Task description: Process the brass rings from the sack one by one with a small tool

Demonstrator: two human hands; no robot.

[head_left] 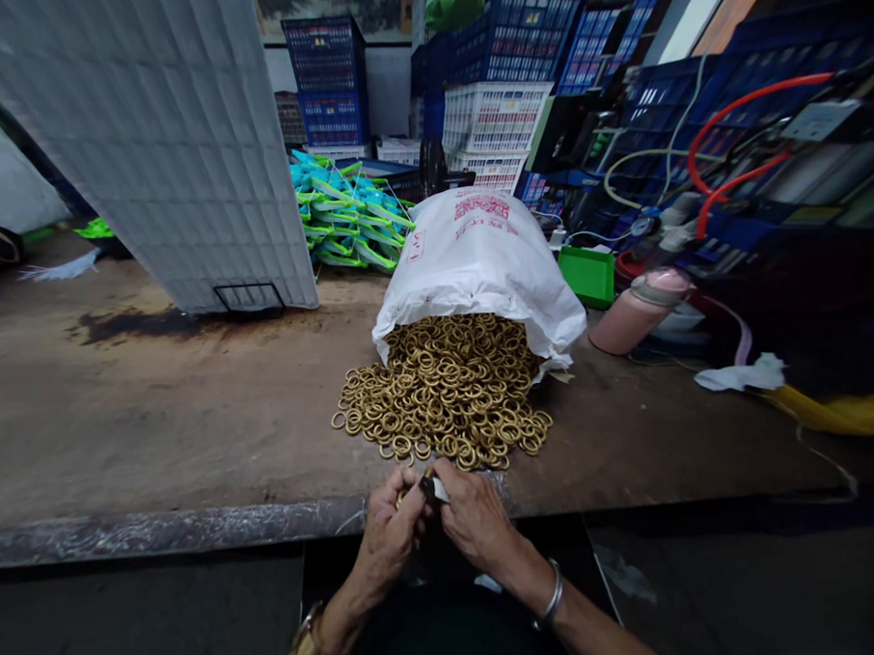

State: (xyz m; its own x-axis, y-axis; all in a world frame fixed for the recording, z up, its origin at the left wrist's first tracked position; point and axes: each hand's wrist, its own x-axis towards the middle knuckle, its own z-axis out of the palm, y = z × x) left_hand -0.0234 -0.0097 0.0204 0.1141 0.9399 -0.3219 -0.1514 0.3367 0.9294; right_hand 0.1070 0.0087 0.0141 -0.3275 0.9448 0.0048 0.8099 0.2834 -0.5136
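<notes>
At the table's front edge my left hand (392, 524) is closed, with a bit of a brass-coloured ring (399, 499) showing between its fingers. My right hand (477, 519) is closed too, its fingertips close to the left ones. A small dark and white piece (435, 490) shows at the right fingers; whether it is held or wrapped round a finger I cannot tell. Just beyond both hands lies a heap of brass-coloured rings (454, 394), spilling from the mouth of a white woven sack (484, 258) that lies on its side.
A tall pale ribbed panel (205, 164) stands on the wooden table (158, 417) at left. Behind are green and blue plastic pieces (349, 211) and stacked crates (496, 112). To the right are a green tray (585, 275), a pink bottle (639, 314) and red hoses (705, 161).
</notes>
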